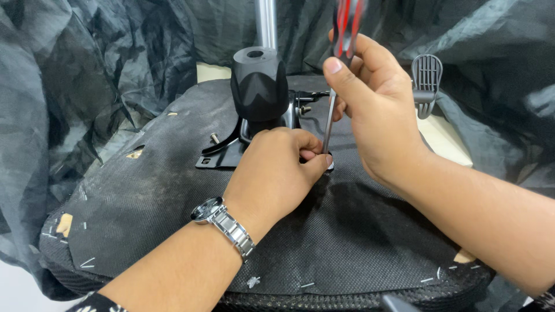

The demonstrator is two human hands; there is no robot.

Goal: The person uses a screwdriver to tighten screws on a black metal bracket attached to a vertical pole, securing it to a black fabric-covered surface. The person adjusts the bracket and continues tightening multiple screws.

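An upturned chair seat (173, 190) covered in black fabric lies before me. My right hand (370, 110) grips a screwdriver (341, 52) with a red and black handle, its metal shaft pointing down to the seat's underside. My left hand (277, 170), with a metal watch on the wrist, pinches something small at the shaft's tip; what it pinches is hidden by the fingers. Just behind the hands stands the black mechanism housing (259, 84) on its metal plate (222, 153), with a chrome column (266, 23) rising from it.
A grey plastic lever paddle (426, 81) sticks up at the right of the seat. Dark grey crumpled sheeting (69, 86) surrounds the chair on all sides. A loose bolt (215, 138) stands on the plate's left part. Staples and worn patches line the seat's fabric edge.
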